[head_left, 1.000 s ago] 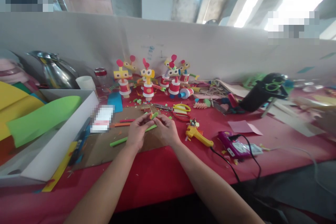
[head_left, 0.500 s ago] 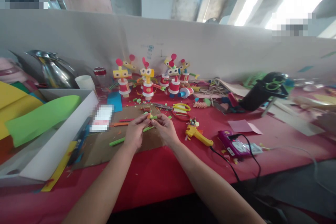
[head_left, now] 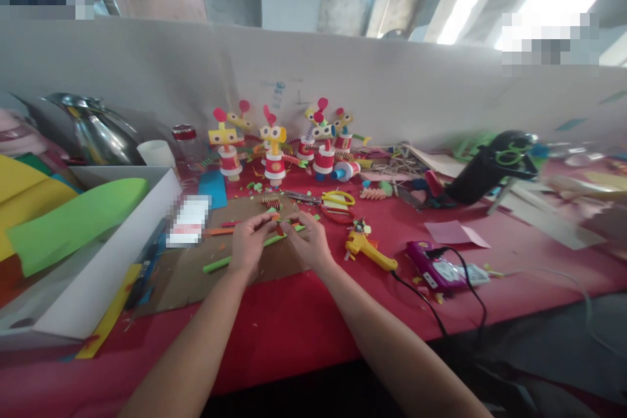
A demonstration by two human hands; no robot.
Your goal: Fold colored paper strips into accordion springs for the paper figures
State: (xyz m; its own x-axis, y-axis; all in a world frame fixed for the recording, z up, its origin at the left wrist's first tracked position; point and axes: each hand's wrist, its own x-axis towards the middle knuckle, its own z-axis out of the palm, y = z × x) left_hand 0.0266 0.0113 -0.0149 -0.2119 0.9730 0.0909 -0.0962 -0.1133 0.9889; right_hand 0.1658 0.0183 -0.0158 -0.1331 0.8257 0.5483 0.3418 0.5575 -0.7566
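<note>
My left hand (head_left: 249, 243) is closed in a pinch on a small folded stack of orange and green paper strips (head_left: 276, 217). The fingers of my right hand (head_left: 309, 241) close on the strips from the other side; their ends are partly hidden. Below the hands a brown cardboard sheet (head_left: 196, 284) lies on the red tabletop, with a long green paper strip (head_left: 220, 264) and an orange strip (head_left: 219, 232) on it. Just beyond my fingertips rests a pleated paper spring (head_left: 271, 202). Scissors (head_left: 337, 198) with yellow handles lie close by on the right.
Several paper-cup robot figures (head_left: 275, 166) stand at the back. To the right are a yellow glue gun (head_left: 367, 251), a purple power strip (head_left: 431, 268) with cords, and a black holder (head_left: 477, 173). A white box (head_left: 112, 241) with coloured sheets stands left, near a metal jug (head_left: 100, 130).
My right fingers have shifted slightly around the strips. The orange strip now points down between the hands, and the green strip no longer sticks out to the right. The view has moved slightly.
</note>
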